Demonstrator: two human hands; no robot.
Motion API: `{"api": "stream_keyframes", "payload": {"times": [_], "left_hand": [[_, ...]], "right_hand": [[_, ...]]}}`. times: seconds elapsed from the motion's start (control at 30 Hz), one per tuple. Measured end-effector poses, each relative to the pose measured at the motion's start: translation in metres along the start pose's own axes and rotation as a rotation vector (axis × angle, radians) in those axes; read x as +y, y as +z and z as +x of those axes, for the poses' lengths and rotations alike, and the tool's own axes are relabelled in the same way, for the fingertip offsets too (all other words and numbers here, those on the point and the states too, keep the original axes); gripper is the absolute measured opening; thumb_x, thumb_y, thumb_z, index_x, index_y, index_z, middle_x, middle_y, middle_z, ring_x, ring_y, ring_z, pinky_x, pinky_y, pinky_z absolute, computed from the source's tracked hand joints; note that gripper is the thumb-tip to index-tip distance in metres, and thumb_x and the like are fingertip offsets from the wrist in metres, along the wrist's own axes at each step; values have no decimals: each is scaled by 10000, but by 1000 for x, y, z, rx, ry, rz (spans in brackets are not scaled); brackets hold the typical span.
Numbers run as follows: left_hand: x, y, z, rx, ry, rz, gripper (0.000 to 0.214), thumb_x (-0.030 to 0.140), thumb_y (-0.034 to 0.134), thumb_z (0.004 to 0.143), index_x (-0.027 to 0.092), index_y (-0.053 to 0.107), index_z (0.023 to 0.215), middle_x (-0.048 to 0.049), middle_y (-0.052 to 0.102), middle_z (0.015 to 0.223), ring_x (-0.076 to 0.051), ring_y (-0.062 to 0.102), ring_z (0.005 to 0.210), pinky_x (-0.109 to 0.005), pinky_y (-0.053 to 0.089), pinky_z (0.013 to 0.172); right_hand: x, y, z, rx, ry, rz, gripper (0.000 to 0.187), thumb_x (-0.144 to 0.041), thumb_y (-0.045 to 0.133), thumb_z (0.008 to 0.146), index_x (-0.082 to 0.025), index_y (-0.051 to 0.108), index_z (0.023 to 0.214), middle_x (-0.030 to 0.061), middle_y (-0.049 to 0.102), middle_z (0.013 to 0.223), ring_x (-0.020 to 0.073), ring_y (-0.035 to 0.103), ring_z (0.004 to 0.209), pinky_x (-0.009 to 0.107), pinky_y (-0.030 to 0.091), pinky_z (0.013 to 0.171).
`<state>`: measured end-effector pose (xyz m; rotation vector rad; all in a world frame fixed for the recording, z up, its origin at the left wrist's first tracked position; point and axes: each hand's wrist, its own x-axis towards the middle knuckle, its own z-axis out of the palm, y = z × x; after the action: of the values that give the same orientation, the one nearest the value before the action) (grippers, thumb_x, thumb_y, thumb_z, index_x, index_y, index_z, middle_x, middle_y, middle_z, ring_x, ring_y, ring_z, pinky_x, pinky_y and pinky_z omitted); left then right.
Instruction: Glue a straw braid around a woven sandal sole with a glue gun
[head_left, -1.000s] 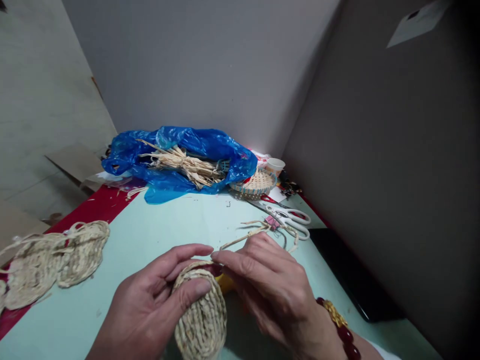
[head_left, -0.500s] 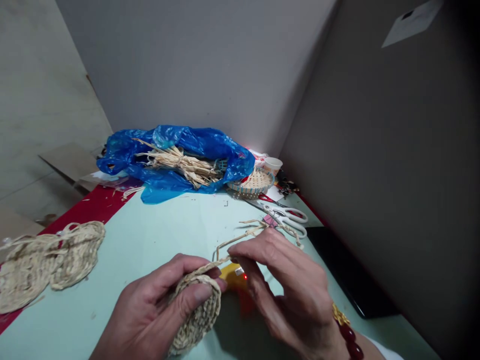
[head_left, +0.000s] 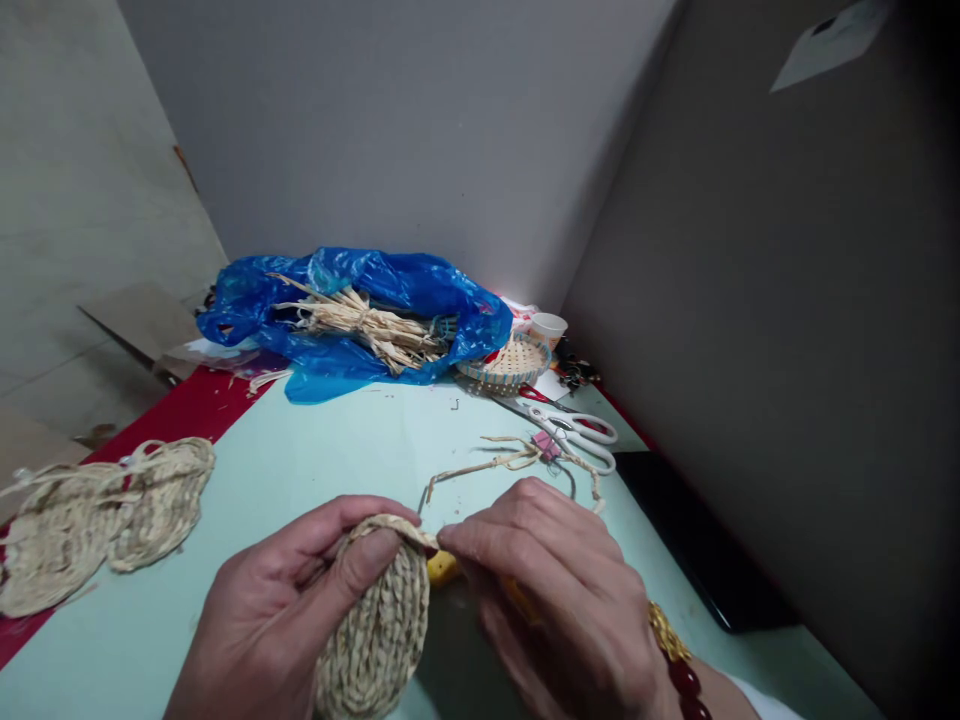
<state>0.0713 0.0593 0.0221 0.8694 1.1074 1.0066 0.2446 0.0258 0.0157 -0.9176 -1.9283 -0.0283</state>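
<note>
An oval woven straw piece [head_left: 379,625], its coils running lengthwise, is gripped by my left hand [head_left: 289,590], thumb across its upper face. From its top edge a short straw braid [head_left: 420,533] leads to the right. My right hand [head_left: 559,590] pinches the braid's end between thumb and fingertips; its other fingers are partly hidden. Below them shows a yellow thing [head_left: 442,570], mostly covered by the hand. Beyond the hands, a loose straw braid [head_left: 480,466] lies on the table, with a pink clip [head_left: 546,446] by it.
Two woven straw soles [head_left: 161,505] lie at the left. A blue plastic bag [head_left: 330,350] with a straw bundle [head_left: 367,325] sits at the back, beside a small woven basket [head_left: 517,362], a cup [head_left: 550,326] and white-handled scissors [head_left: 577,430]. A black flat object [head_left: 697,550] lies right.
The woven piece has turned to show more of its oval face. My right hand has moved slightly left and down, closer to the piece, and the straw between the hands looks shorter.
</note>
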Motion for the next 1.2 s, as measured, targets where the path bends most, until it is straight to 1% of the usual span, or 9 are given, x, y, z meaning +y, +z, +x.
{"api": "stream_keyframes", "payload": {"times": [0.1,0.23,0.37,0.5,0.67,0.8,0.93,1.1,1.2], "left_hand": [[3,3,-1,-12,-73,-117,248,364,905,576,237,785,752,-13,742,662,-162,679,655,-181,551,589],[4,5,-1,3,-89,-190,200,309,876,626,230,773,779,-4,725,670,-159,678,638,-192,563,587],[3,5,0,25,-61,-269,195,255,870,626,205,760,778,-23,737,693,-137,674,627,-165,554,588],[3,5,1,27,-63,-293,146,214,832,683,198,748,801,-24,731,726,-121,679,661,-149,550,610],[1,3,4,34,-41,-324,140,194,839,674,182,742,774,-18,737,773,-104,691,727,-130,549,693],[-2,1,7,44,-27,-299,184,228,860,642,175,748,778,-16,748,800,-123,701,735,-161,566,704],[-3,1,9,56,-12,-266,159,233,842,675,170,754,791,-32,769,823,-139,715,767,-169,570,727],[0,1,9,142,32,-327,81,198,805,711,179,755,772,2,763,775,-109,712,703,-130,569,677],[1,1,7,139,28,-362,25,161,759,767,179,755,751,13,766,753,-87,713,689,-102,557,692]], "right_hand": [[1,4,-1,5,-13,11,228,-23,540,872,-110,658,1047,84,714,798,183,585,682,326,463,619],[1,10,-1,-4,1,2,218,-28,539,898,-123,659,1052,76,713,780,183,589,681,325,462,615],[-2,12,0,-29,26,-30,191,-50,545,909,-104,669,1045,75,710,771,181,587,680,327,459,616],[-4,15,0,-28,43,-38,143,-44,550,915,-96,674,963,76,706,744,176,586,662,325,455,617],[-5,18,0,-38,58,-58,156,-68,529,929,-107,662,1001,71,723,762,175,598,667,339,452,639],[-5,21,0,-12,71,-84,115,-89,557,939,-119,663,971,49,729,743,162,602,655,342,433,667],[-5,23,-2,8,70,-75,97,-84,584,931,-112,668,972,42,727,733,157,606,642,339,418,670],[-5,25,-4,-21,84,-87,110,-97,575,939,-120,679,965,37,730,733,154,600,641,340,433,666],[-5,26,-4,-15,50,-87,133,-83,556,937,-102,685,964,48,737,728,154,600,627,342,439,641]]}}
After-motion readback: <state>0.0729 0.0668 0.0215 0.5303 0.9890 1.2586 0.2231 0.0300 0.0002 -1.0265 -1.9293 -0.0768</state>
